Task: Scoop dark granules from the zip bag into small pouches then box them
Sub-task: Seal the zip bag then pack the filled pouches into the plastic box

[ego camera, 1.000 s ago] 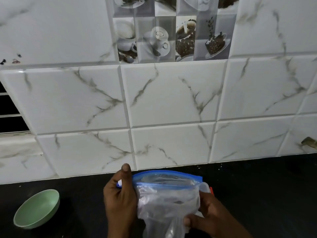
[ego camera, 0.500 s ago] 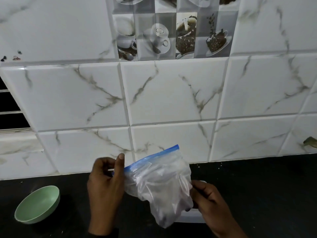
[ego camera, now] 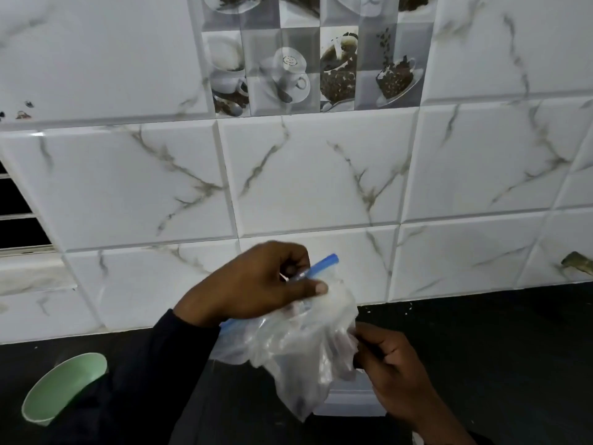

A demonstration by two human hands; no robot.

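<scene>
The zip bag (ego camera: 298, 351) is held above the worktop (ego camera: 497, 364), its blue seal pinched by the left hand (ego camera: 253, 284), its side gripped by the right hand (ego camera: 393, 364). Opening seems to be in hand; next the mouth must be spread and steadied for scooping.

White marble-veined wall tiles (ego camera: 314, 175) above a black countertop (ego camera: 500, 364)

Left grip (ego camera: 253, 284) is travelling rightward along the blue zip strip (ego camera: 324, 264) of the zip bag (ego camera: 298, 358), which is bunching against the right grip (ego camera: 394, 370); the sleeve (ego camera: 154, 364) is overlapping the green bowl (ego camera: 61, 390).
</scene>
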